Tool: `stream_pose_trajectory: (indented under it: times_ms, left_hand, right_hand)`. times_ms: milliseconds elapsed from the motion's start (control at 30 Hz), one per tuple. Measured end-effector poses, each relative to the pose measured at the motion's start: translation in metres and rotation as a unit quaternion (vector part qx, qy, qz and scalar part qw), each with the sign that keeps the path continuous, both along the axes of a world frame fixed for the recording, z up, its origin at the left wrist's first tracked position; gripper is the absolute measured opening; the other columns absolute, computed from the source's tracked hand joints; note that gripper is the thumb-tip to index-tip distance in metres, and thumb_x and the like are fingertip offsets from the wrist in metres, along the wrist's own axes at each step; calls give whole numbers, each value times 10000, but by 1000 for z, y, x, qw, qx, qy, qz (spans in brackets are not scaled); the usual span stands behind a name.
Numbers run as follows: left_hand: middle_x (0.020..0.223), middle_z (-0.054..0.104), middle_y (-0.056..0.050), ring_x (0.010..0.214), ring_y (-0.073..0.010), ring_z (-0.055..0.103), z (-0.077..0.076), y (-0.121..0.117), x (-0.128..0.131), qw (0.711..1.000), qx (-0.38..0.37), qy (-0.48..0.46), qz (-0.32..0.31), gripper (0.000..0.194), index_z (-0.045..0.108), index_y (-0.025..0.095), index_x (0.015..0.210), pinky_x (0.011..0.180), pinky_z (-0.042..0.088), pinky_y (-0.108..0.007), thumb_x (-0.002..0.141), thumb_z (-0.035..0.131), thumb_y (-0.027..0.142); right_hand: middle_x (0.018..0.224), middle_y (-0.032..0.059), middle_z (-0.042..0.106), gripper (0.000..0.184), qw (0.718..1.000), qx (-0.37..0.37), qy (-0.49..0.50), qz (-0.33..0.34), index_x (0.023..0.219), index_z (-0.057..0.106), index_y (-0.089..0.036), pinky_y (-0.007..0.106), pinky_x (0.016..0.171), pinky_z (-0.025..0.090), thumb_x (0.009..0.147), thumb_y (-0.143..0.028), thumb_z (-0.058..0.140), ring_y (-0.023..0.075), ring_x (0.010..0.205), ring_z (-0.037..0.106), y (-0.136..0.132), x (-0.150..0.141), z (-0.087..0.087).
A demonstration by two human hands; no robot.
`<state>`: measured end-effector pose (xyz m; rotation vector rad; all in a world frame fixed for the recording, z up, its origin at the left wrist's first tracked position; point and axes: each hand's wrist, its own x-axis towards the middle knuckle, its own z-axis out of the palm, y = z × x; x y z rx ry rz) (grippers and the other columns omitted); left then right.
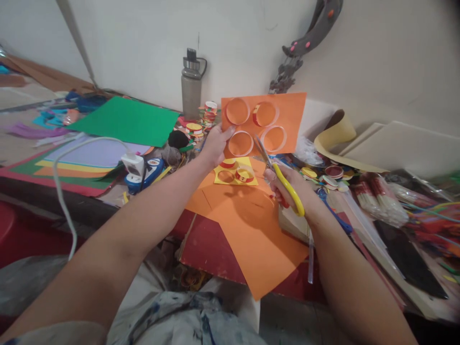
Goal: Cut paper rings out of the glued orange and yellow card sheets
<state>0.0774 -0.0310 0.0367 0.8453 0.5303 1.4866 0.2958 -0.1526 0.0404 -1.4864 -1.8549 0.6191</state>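
Observation:
My left hand (216,145) grips the left edge of an orange sheet (251,121), raised above the table. Several short paper rings stand on that sheet, one of them with a red and yellow band (256,115). In my right hand (287,184) is a pair of scissors (285,182) with yellow and red handles. Their blades point up toward the lower edge of the sheet, near the lower right ring (273,140). Under the raised sheet lies a yellow piece (252,180) bearing more rings. Larger orange sheets (258,230) spread over the red table edge.
A grey bottle (191,88) stands against the wall. Green foam sheet (125,120), stacked coloured sheets (86,153) and a blue power strip (143,175) with a white cable lie left. Small round pieces (334,172), bagged sticks (383,196) and a black flat piece (409,258) lie right.

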Motion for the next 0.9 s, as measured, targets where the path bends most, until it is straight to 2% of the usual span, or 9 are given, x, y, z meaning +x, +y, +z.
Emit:
stream_pose_trajectory:
  times_ms: [100, 200, 267, 333, 467, 567, 667, 767, 900]
  left_hand:
    - [1190, 893, -74, 1278, -278, 842, -5, 1, -1, 1000, 15, 19, 2, 356, 761, 220, 1346, 1165, 656, -446, 996, 824, 208]
    - [1122, 893, -74, 1257, -277, 840, -7, 1, -2, 1000, 12, 29, 0, 207, 780, 209, 1193, 1163, 653, -437, 990, 810, 237]
    - [1081, 890, -89, 1248, -283, 839, -7, 1, -2, 1000, -2, 18, -3, 107, 770, 187, 1073, 1175, 637, -436, 971, 789, 212]
    - [1013, 882, -91, 1202, -280, 848, -6, 1, -2, 1000, -14, 1, -11, 92, 765, 174, 1006, 1178, 623, -425, 919, 769, 146]
    - [910, 861, -25, 1069, -245, 855, -4, -2, -3, 999, -19, -20, -18, 352, 810, 196, 1117, 1156, 608, -401, 796, 757, 60]
    - [925, 869, -14, 1098, -261, 855, -4, -3, -4, 999, -10, -21, -26, 460, 828, 206, 1189, 1162, 597, -418, 750, 778, 77]
    - [908, 868, -46, 1154, -298, 853, -7, -1, -6, 998, 5, -15, -55, 318, 827, 176, 1041, 1172, 591, -427, 731, 811, 108]
    - [897, 860, -70, 1104, -294, 856, -11, 3, -6, 998, 0, -4, -67, 157, 808, 157, 916, 1137, 606, -414, 762, 836, 136]
    - [916, 867, -61, 987, -248, 851, -13, 5, -4, 998, -16, -3, -52, 105, 810, 157, 950, 1122, 622, -420, 862, 866, 155]
  right_hand:
    - [638, -8, 554, 782, 999, -43, 20, -2, 826, 554, -265, 282, 464, 357, 883, -1040, 639, 152, 516, 502, 1, 0, -2]
    - [612, -36, 534, 750, 997, -68, 35, -9, 850, 546, -266, 278, 442, 359, 866, -1000, 697, 140, 466, 486, 0, -1, -2]
    - [596, -52, 507, 738, 996, -78, 42, -10, 851, 535, -269, 276, 429, 351, 858, -986, 709, 133, 442, 468, -1, -2, -2]
    - [592, -57, 499, 734, 995, -90, 48, -14, 853, 532, -271, 277, 419, 348, 841, -979, 726, 133, 432, 463, -1, -4, -2]
    - [617, -45, 525, 749, 994, -90, 58, -24, 850, 529, -268, 275, 420, 355, 801, -982, 748, 130, 447, 473, -1, -5, -3]
    - [627, -39, 524, 756, 996, -68, 63, -19, 858, 533, -265, 269, 433, 353, 810, -997, 718, 133, 476, 479, 1, -4, -6]
    - [632, -31, 523, 762, 996, -61, 59, -14, 852, 528, -267, 269, 446, 359, 804, -1002, 725, 142, 509, 491, 6, -2, -11]
    - [646, -18, 533, 772, 998, -43, 55, -9, 838, 537, -266, 274, 449, 359, 805, -1014, 721, 147, 525, 486, 10, 1, -15]
    - [650, -6, 536, 760, 998, -32, 53, -6, 809, 528, -269, 275, 439, 349, 831, -1004, 721, 151, 533, 486, 10, 3, -15]
